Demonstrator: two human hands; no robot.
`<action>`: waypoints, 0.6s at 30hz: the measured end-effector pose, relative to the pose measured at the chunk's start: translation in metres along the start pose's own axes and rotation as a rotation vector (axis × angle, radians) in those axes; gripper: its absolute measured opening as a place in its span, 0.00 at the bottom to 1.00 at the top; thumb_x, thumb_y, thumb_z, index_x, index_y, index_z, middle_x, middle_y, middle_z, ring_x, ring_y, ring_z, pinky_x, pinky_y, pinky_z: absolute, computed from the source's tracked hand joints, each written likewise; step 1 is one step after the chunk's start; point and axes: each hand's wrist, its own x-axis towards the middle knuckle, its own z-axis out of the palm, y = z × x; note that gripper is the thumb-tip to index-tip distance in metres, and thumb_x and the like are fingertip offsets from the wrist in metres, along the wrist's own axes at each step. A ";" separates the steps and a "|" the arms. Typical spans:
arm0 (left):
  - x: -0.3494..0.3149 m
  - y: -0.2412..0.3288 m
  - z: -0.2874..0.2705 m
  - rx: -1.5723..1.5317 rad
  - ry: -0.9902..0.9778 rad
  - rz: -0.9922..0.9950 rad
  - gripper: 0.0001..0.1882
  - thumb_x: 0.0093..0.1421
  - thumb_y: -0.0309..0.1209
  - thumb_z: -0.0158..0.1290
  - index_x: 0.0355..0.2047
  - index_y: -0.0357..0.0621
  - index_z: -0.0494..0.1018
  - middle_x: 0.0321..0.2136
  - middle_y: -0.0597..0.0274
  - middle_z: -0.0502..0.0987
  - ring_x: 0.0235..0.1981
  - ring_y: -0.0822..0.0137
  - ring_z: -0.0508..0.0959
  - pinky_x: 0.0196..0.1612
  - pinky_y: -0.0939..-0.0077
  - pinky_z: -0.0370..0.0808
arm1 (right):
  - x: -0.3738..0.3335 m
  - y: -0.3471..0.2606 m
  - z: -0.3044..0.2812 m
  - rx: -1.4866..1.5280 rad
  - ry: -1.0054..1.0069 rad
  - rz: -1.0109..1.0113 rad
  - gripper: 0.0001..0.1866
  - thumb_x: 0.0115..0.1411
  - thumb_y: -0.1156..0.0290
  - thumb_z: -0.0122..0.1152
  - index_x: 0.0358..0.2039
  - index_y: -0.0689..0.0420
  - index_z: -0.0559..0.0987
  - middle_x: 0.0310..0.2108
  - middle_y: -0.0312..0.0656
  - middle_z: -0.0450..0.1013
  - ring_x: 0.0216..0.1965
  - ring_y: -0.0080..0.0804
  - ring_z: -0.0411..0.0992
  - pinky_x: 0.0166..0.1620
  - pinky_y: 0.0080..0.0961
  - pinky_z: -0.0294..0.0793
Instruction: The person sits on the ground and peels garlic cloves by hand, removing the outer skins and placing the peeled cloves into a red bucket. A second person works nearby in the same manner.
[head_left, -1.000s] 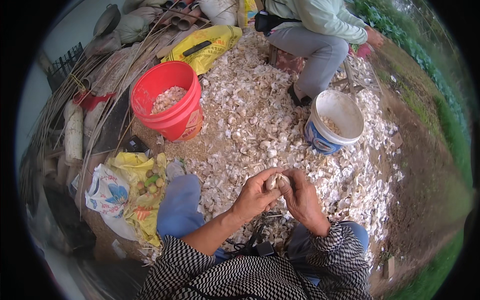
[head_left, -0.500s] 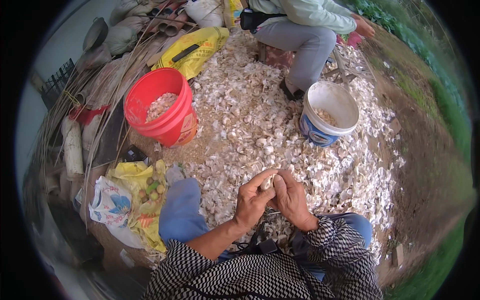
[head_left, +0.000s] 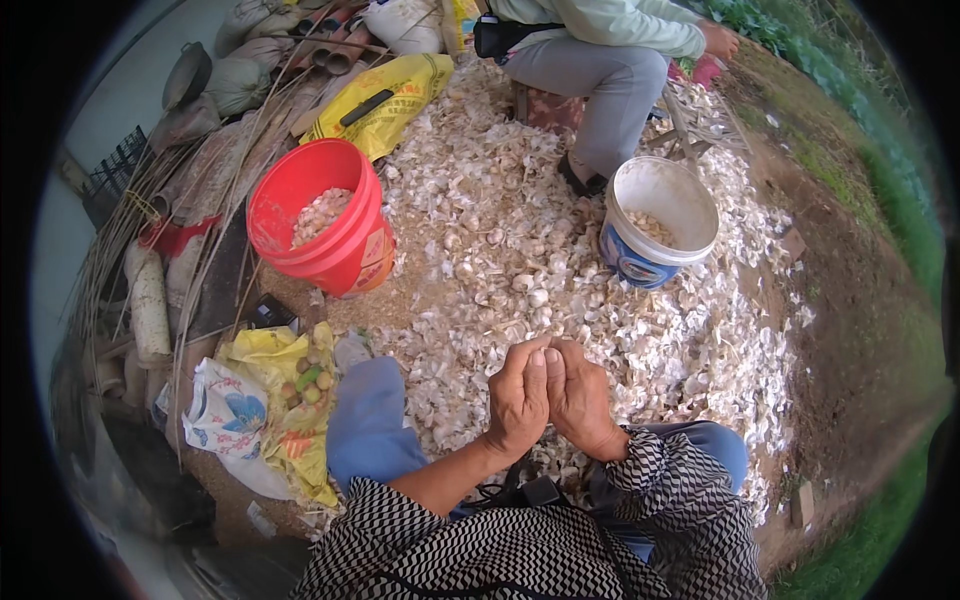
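My left hand (head_left: pixel 518 402) and my right hand (head_left: pixel 582 400) are pressed together above the ground between my knees. Both have their fingers curled in and their thumbs side by side. The garlic bulb gripped between them is now hidden behind the fingers. Loose garlic bulbs (head_left: pixel 538 297) lie just beyond my hands among a thick spread of garlic skins (head_left: pixel 480 170). To the far left stands a red bucket (head_left: pixel 350 258) holding garlic cloves (head_left: pixel 322 215). A white and blue bucket (head_left: pixel 640 268), also with cloves in the bottom, stands at the far right.
Opposite me sits another person in grey trousers (head_left: pixel 600 80). A yellow sack (head_left: pixel 410 85) lies behind the red bucket. By my left knee are a yellow bag (head_left: pixel 300 450) with round fruits and a white plastic bag (head_left: pixel 215 405). Pipes and canes (head_left: pixel 150 300) are piled at left.
My hands have closed together over the garlic bulb, which showed between my fingertips before. My left hand has turned more upright. The other person's arm has shifted slightly.
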 end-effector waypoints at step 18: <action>0.006 -0.017 0.005 0.147 0.079 0.354 0.11 0.61 0.29 0.41 0.38 0.34 0.68 0.23 0.52 0.73 0.21 0.62 0.75 0.24 0.73 0.70 | -0.008 0.011 0.011 0.413 0.056 0.298 0.17 0.63 0.62 0.42 0.33 0.63 0.73 0.21 0.51 0.71 0.22 0.37 0.70 0.26 0.27 0.69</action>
